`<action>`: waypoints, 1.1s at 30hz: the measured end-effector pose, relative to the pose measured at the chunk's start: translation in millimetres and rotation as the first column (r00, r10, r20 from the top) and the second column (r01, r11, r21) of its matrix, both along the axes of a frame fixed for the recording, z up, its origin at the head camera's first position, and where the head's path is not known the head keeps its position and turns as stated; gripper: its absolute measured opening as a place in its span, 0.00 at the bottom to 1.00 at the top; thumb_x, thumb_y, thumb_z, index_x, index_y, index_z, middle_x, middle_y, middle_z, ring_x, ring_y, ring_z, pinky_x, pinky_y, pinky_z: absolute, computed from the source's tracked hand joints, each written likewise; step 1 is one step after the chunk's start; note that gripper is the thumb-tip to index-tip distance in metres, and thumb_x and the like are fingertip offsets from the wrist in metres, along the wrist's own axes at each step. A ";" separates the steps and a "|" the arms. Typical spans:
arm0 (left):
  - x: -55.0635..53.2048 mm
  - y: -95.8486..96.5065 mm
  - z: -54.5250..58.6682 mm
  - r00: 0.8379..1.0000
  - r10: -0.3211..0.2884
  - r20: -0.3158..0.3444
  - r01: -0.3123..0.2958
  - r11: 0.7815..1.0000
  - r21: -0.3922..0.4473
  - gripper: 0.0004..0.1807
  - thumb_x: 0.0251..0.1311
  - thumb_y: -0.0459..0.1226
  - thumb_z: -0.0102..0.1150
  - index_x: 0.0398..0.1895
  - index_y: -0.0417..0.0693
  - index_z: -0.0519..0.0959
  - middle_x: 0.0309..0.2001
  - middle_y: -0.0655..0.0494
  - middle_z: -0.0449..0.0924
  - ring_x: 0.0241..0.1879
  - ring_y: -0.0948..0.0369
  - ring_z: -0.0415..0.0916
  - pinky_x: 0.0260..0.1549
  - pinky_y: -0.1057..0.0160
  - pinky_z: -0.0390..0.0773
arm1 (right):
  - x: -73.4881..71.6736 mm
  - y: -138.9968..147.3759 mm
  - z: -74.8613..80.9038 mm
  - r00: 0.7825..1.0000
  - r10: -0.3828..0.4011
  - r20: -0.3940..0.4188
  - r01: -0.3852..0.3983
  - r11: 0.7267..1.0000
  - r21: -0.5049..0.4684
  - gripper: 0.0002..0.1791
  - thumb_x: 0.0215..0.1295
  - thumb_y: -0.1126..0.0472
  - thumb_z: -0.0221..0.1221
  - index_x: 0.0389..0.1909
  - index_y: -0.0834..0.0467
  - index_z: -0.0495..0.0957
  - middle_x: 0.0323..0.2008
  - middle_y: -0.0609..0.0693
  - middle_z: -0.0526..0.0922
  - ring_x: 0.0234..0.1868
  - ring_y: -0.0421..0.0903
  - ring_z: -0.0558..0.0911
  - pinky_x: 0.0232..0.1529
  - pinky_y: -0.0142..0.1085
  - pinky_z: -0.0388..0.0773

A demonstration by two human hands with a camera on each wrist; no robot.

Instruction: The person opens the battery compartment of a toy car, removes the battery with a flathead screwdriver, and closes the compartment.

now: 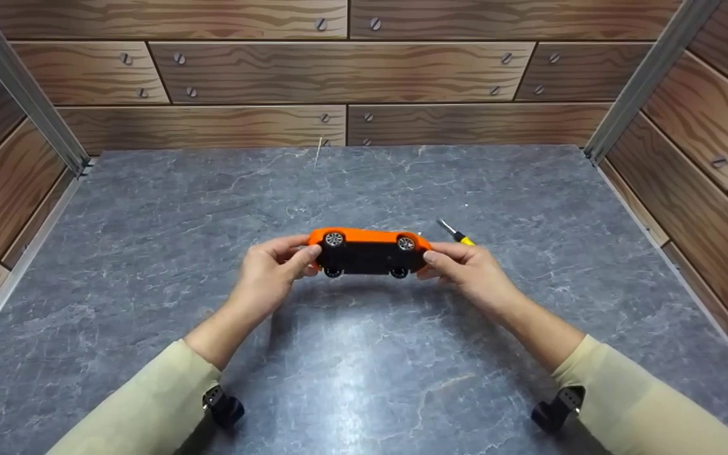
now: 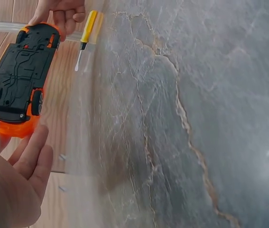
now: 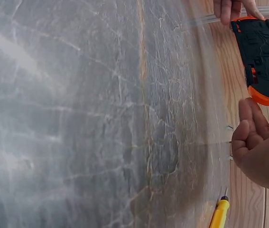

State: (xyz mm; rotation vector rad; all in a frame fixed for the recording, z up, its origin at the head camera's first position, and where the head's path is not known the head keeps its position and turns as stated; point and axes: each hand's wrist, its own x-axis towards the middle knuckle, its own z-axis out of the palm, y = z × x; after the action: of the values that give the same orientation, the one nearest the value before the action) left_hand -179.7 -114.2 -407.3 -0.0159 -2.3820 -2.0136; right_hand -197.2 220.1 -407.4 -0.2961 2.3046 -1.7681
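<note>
An orange toy car is held up over the table between both hands, its black underside and four wheels turned toward the head camera. My left hand pinches one end, thumb on the underside and fingers behind. At the other end my right hand pinches the car the same way. In the left wrist view the moulded black base of the toy car shows in detail. The right wrist view has the toy car at its upper right, partly cut off by the frame edge.
A screwdriver with a yellow handle lies on the grey marbled table, just behind the right hand. Wood-patterned panels wall the table at the back and sides, with metal posts at the rear corners.
</note>
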 end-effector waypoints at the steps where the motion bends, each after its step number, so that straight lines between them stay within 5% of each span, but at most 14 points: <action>1: 0.0 0.6 -0.1 1.000 0.002 -0.005 -0.002 1.000 -0.013 0.16 0.69 0.38 0.71 0.58 0.44 0.88 0.40 0.48 0.91 0.36 0.53 0.89 0.47 0.48 0.88 | -0.1 0.0 -0.2 1.000 -0.003 -0.002 0.003 1.000 -0.010 0.21 0.78 0.55 0.63 0.65 0.61 0.83 0.42 0.57 0.92 0.46 0.47 0.90 0.49 0.40 0.84; 12: 3.3 -0.2 -0.5 0.998 -0.012 -0.068 0.007 0.997 -0.071 0.15 0.69 0.38 0.72 0.57 0.47 0.89 0.33 0.50 0.90 0.32 0.52 0.89 0.43 0.47 0.89 | -1.6 -2.2 -1.2 0.994 0.002 -0.107 -0.007 0.999 -0.048 0.22 0.76 0.65 0.63 0.68 0.65 0.79 0.39 0.61 0.91 0.36 0.48 0.91 0.38 0.36 0.84; 19: 3.9 -0.4 0.0 0.995 -0.030 -0.097 0.022 0.996 -0.083 0.17 0.67 0.39 0.73 0.58 0.47 0.89 0.32 0.49 0.90 0.31 0.49 0.89 0.35 0.52 0.89 | -2.0 -1.9 -1.0 0.994 -0.003 -0.105 -0.004 0.998 -0.069 0.26 0.75 0.67 0.64 0.71 0.64 0.76 0.38 0.63 0.91 0.34 0.51 0.90 0.41 0.40 0.88; 25: 3.5 -0.4 -1.6 0.997 -0.015 -0.069 0.009 0.996 -0.088 0.21 0.67 0.39 0.74 0.62 0.49 0.87 0.32 0.46 0.89 0.31 0.47 0.88 0.27 0.60 0.85 | -3.8 -1.7 -2.4 0.995 -0.005 -0.096 -0.002 0.997 -0.073 0.26 0.74 0.68 0.64 0.72 0.63 0.76 0.37 0.63 0.90 0.33 0.55 0.90 0.42 0.42 0.88; 33: 3.5 1.6 -5.6 0.999 -0.035 -0.031 0.033 0.997 -0.073 0.26 0.68 0.38 0.72 0.68 0.51 0.82 0.33 0.46 0.89 0.34 0.41 0.87 0.28 0.62 0.84 | -7.1 -1.4 -6.4 0.996 0.008 -0.090 -0.016 0.996 -0.091 0.26 0.74 0.70 0.63 0.72 0.65 0.75 0.40 0.63 0.91 0.31 0.49 0.89 0.42 0.44 0.89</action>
State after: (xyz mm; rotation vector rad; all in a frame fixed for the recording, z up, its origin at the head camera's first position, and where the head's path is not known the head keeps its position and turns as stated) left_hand -176.1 -112.6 -412.9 -0.0896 -2.4506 -1.9241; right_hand -204.3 218.8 -413.8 -0.4126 2.2797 -1.8943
